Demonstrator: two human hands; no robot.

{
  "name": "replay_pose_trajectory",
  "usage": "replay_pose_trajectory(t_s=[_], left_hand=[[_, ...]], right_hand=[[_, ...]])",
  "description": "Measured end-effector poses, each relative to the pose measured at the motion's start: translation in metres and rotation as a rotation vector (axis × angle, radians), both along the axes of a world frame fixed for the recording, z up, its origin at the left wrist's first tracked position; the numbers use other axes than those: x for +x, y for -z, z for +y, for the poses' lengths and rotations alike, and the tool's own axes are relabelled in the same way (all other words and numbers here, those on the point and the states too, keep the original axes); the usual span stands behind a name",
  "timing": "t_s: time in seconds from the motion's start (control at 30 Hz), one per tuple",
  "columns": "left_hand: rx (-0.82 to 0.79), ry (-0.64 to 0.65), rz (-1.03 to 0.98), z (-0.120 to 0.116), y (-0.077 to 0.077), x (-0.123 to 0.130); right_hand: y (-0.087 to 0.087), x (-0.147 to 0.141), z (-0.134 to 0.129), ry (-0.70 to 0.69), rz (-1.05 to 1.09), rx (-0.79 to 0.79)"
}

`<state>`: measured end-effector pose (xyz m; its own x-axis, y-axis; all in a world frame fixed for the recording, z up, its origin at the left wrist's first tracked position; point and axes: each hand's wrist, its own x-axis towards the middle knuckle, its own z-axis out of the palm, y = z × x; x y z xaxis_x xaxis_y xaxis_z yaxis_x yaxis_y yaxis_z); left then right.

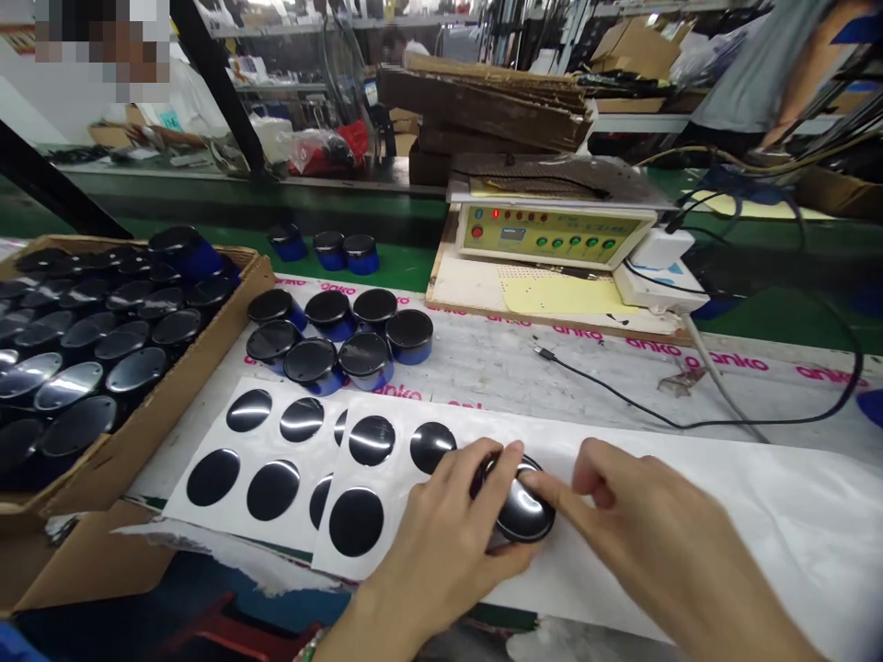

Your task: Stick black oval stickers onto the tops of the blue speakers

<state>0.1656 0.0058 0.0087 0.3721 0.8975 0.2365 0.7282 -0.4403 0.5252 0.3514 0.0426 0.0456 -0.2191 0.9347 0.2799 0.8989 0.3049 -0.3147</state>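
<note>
Currently the left hand [452,519] is clasping a round black-topped device [525,513] near the front edge of the counter [475,363], while the right hand [638,496] is touching its top, one digit outstretched apart from the curled rest.

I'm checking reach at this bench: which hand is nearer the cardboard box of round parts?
Left. The left hand, holding a round part, is right of the cardboard box; the right hand is farther right, touching that part's top.

I can read "anko" [578,332] in pink, repeated along the far edge of the table cover [475,357]. Lettering on the yellow-fronted box [500,248] is too small.
</note>
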Motion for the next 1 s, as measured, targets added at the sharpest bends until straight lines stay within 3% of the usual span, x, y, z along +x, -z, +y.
replay_pose_trajectory(t_s=[0.1, 0.17, 0.23, 0.33, 0.43, 0.53, 0.67, 0.83, 0.93, 1.0], left_hand=[[0.023, 0.048, 0.115, 0.004, -0.020, -0.008], [0.083, 0.076, 0.094, 0.029, -0.043, -0.022], [0.126, -0.009, 0.105, 0.074, -0.072, -0.040], [0.061, -0.290, 0.242, 0.160, -0.103, -0.060], [0.040, -0.321, 0.283, 0.230, -0.106, -0.068], [0.002, -0.293, 0.297, 0.261, -0.097, -0.070], [-0.044, -0.175, 0.311, 0.251, -0.102, -0.079], [-0.151, 0.049, 0.317, 0.191, -0.102, -0.093], [-0.079, -0.009, 0.250, 0.146, -0.089, -0.085], [-0.010, -0.117, 0.069, 0.112, -0.076, -0.071]], right_hand=[[-0.008, 0.022, 0.015, -0.004, -0.094, 0.126], [-0.011, 0.028, 0.020, -0.086, -0.071, 0.137], [-0.014, 0.025, 0.020, -0.223, -0.055, 0.095], [-0.020, 0.001, 0.017, -0.459, -0.051, -0.104], [-0.028, -0.029, 0.022, -0.651, -0.088, -0.315], [-0.030, -0.053, 0.031, -0.827, -0.131, -0.364], [-0.021, -0.067, 0.035, -0.980, -0.198, -0.401], [-0.015, -0.074, 0.018, -0.929, -0.276, -0.511], [-0.015, -0.076, 0.011, -0.854, -0.244, -0.628], [-0.011, -0.077, 0.011, -0.801, -0.153, -0.683]])
